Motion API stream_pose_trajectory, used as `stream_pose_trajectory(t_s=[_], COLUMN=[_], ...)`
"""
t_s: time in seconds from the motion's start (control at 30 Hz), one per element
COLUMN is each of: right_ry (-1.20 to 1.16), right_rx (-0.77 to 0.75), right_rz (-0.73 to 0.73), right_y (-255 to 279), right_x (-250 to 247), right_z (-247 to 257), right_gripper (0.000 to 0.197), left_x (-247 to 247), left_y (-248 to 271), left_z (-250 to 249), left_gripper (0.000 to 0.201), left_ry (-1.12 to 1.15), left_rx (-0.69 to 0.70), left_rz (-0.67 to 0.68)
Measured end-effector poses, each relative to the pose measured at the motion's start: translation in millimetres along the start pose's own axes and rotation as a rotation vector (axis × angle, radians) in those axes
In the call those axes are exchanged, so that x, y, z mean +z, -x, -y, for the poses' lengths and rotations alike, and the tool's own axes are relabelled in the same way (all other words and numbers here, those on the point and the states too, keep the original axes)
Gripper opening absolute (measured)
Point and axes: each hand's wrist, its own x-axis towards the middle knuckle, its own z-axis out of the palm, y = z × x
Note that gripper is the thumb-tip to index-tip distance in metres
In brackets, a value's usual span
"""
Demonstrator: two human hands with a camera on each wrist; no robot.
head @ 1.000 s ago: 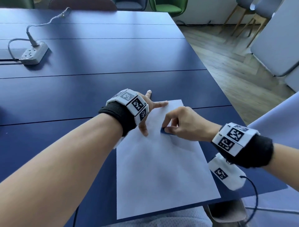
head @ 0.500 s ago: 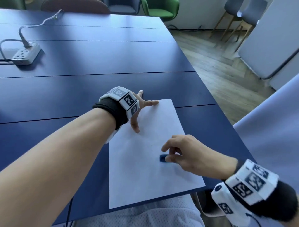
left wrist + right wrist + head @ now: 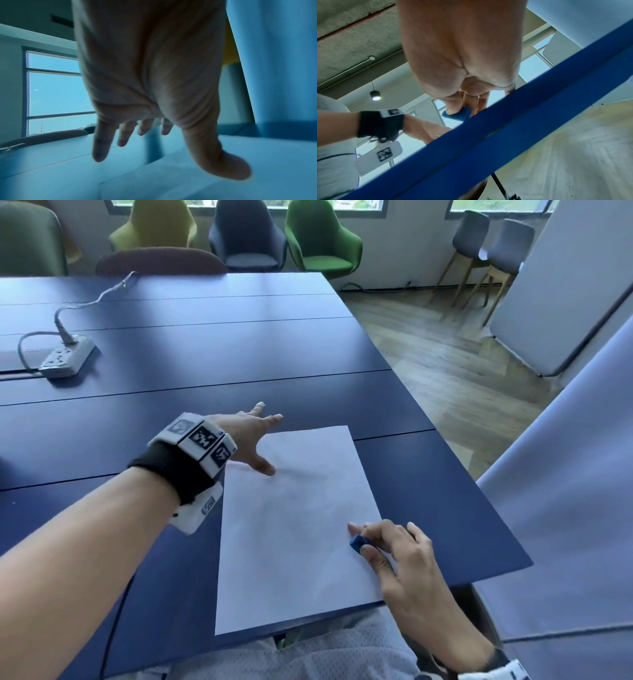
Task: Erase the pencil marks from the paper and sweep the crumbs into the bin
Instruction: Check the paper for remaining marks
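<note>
The right hand point(image 3: 404, 563), pinching the eraser point(image 3: 358, 542), has moved to the paper's point(image 3: 294, 529) near-right edge; the left hand point(image 3: 253, 440), fingers spread, has lifted; erasing appears finished.

An office meeting room is showing here: a long dark-blue panelled conference table point(image 3: 212, 350) is carrying a grey power strip point(image 3: 66, 358), upholstered green, yellow and navy armchairs point(image 3: 322, 241) are lining the windowed wall, and wood-legged grey chairs point(image 3: 486, 251) are standing on herringbone wood flooring point(image 3: 445, 364).
</note>
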Motion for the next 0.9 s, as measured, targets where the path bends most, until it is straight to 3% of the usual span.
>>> stream_pose_trajectory(t_s=[0.1, 0.23, 0.37, 0.5, 0.63, 0.73, 0.8, 0.9], right_ry=[-0.010, -0.045, -0.120, -0.105, -0.082, -0.102, -0.071, -0.030], right_rx=[-0.002, -0.002, -0.001, 0.004, -0.012, 0.028, 0.012, -0.024], right_rz=[0.003, 0.011, -0.003, 0.000, -0.004, 0.017, 0.005, 0.017], right_y=[-2, -2, -2, 0, 2, 3, 3, 2], right_x=[-1, 1, 1, 1, 3, 1, 2, 2], right_z=[-4, -6, -8, -9, -11, -8, -8, -12], right_gripper=[0.015, 0.012, 0.018, 0.016, 0.017, 0.012, 0.014, 0.014], left_x=[14, 69, 135, 158, 171, 166, 160, 163], left_y=[41, 97, 101, 94, 101, 108, 109, 104], left_z=[-13, -76, -138, -137, -90, -74, -94, -140], left_gripper=[0.097, 0.087, 0.088, 0.071, 0.076, 0.114, 0.110, 0.078], left_ry=[0.085, 0.173, 0.266, 0.171, 0.176, 0.310, 0.362, 0.250], left_rx=[0.025, 0.063, 0.090, 0.099, -0.163, -0.400, -0.339, -0.020], left_rz=[-0.059, -0.065, -0.189, -0.385, -0.430, -0.364, -0.390, -0.440])
